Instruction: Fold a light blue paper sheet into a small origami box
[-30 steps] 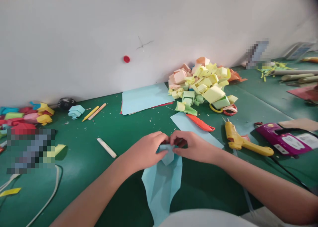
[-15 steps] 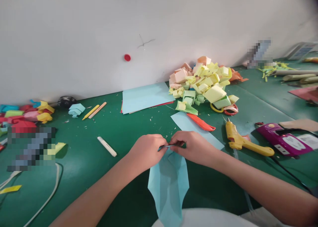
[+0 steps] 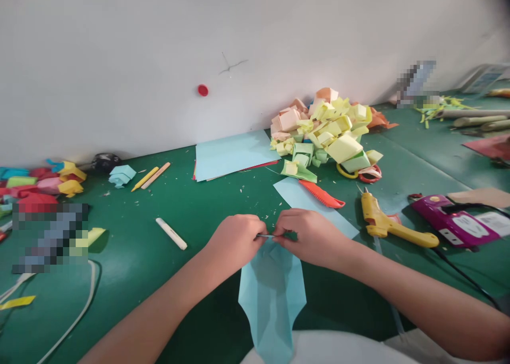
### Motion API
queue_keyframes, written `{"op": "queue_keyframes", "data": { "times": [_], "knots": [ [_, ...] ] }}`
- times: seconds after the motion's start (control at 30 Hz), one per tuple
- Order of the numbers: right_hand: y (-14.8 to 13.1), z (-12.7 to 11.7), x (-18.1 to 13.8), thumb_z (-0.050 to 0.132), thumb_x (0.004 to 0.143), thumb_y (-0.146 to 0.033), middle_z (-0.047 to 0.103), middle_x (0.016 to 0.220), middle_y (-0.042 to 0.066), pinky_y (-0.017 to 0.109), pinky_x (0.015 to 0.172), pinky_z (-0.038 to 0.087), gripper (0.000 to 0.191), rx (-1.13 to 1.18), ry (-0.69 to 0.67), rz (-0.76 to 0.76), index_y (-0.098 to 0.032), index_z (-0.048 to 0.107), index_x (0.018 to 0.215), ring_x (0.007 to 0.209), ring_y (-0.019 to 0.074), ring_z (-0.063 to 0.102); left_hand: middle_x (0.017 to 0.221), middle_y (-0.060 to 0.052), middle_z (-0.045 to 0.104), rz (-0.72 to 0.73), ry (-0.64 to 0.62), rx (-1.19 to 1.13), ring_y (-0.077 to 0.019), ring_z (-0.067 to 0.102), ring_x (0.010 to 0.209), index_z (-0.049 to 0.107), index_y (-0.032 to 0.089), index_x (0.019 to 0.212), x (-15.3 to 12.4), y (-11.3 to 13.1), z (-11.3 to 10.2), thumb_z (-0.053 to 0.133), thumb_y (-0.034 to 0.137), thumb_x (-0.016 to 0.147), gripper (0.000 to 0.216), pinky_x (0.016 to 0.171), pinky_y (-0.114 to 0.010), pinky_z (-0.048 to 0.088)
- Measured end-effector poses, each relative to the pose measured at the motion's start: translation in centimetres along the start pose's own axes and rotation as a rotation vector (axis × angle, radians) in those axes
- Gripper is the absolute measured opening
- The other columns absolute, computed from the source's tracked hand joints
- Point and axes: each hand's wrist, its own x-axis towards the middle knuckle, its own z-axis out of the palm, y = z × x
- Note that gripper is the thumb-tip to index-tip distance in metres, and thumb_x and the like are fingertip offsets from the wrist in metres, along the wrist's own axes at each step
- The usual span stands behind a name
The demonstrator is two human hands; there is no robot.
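A creased sheet of light blue paper (image 3: pixel 273 300) hangs lengthwise toward me, its far end folded narrow. My left hand (image 3: pixel 241 239) pinches that folded end from the left, with the fingertips closed on it. From the other side my right hand (image 3: pixel 308 234) pinches the same edge between thumb and fingers. The two sets of fingertips are close together over the green table (image 3: pixel 215 204). Part of the fold is hidden by my fingers. Beyond my right hand lies another light blue piece of paper (image 3: pixel 292 191) with an orange-red box cutter (image 3: pixel 321 194) on it.
Folded paper pieces (image 3: pixel 330 133) are heaped by the wall, near scissors (image 3: pixel 370 174). A yellow glue gun (image 3: pixel 382 220) and a purple power strip (image 3: pixel 454 220) lie right. Leftward are a white marker-like stick (image 3: pixel 171 233), coloured paper shapes (image 3: pixel 43 180) and a white cable (image 3: pixel 90 295).
My fingertips have shifted slightly on the folded edge, and less of the fold's dark underside shows. The paper's lower part has swung a little to the right. Both hands keep their pinch.
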Motion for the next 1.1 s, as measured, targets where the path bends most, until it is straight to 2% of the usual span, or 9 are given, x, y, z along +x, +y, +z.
{"op": "queue_keyframes", "data": {
  "times": [0.13,0.23,0.4,0.63,0.83,0.97,1.1],
  "knots": [
    [-0.17,-0.02,0.01,0.067,0.084,-0.016,0.073,0.086,0.002,0.03,0.066,0.048,0.011,0.052,-0.005,0.033,-0.025,0.071,0.088,0.077,0.0186,0.065,0.072,0.0,0.067,-0.012,0.014,-0.001,-0.0182,0.065,0.068,0.071,0.021,0.07,0.07,-0.14,0.1,0.064,0.014,0.086,0.019,0.055,-0.026,0.035],
    [0.06,0.12,0.0,0.065,0.085,-0.013,0.073,0.087,0.003,0.032,0.069,0.049,0.013,0.047,0.008,0.022,-0.024,0.071,0.084,0.082,0.0201,0.067,0.072,0.0,0.068,-0.004,0.016,-0.011,-0.0186,0.065,0.067,0.071,0.021,0.07,0.0,0.0,-0.05,0.067,0.015,0.085,0.017,0.055,-0.027,0.037],
    [0.31,0.2,-0.01,0.064,0.082,-0.009,0.071,0.081,0.002,0.031,0.067,0.047,0.016,0.027,0.039,-0.015,-0.024,0.069,0.077,0.079,0.0195,0.065,0.085,0.0,0.074,0.077,0.013,-0.045,-0.0194,0.07,0.079,0.076,0.023,0.087,-0.28,0.4,-0.47,0.064,0.019,0.091,0.013,0.064,-0.027,0.046],
    [-0.35,-0.1,-0.03,0.07,0.081,-0.015,0.073,0.087,0.001,0.031,0.069,0.048,0.01,0.045,0.031,0.057,-0.025,0.07,0.084,0.082,0.02,0.066,0.084,-0.001,0.076,0.112,0.029,-0.044,-0.0207,0.071,0.083,0.076,0.021,0.081,-0.07,-0.11,-0.02,0.064,0.016,0.092,0.017,0.069,-0.028,0.047],
    [-0.05,0.01,0.0,0.065,0.084,-0.012,0.07,0.084,0.003,0.03,0.067,0.047,0.012,0.028,0.06,0.0,-0.023,0.067,0.078,0.079,0.0192,0.065,0.084,0.0,0.077,0.063,0.039,-0.064,-0.0186,0.071,0.077,0.078,0.024,0.085,-0.06,0.07,-0.38,0.064,0.018,0.092,0.017,0.064,-0.026,0.046],
    [0.02,0.23,-0.04,0.062,0.084,-0.01,0.069,0.082,0.003,0.03,0.065,0.046,0.014,-0.003,0.058,-0.046,-0.022,0.066,0.077,0.079,0.0199,0.064,0.08,0.001,0.076,0.059,0.033,-0.068,-0.0188,0.071,0.075,0.078,0.024,0.08,-0.12,0.17,-0.32,0.064,0.012,0.087,0.02,0.063,-0.025,0.046],
    [-0.26,-0.32,0.0,0.066,0.085,-0.018,0.071,0.086,0.002,0.032,0.069,0.048,0.006,0.116,0.035,0.056,-0.024,0.067,0.083,0.08,0.0199,0.064,0.081,0.0,0.075,0.047,0.074,-0.073,-0.0189,0.071,0.077,0.079,0.023,0.081,-0.11,-0.03,-0.24,0.064,0.008,0.086,0.021,0.064,-0.026,0.046]
  ]
}}
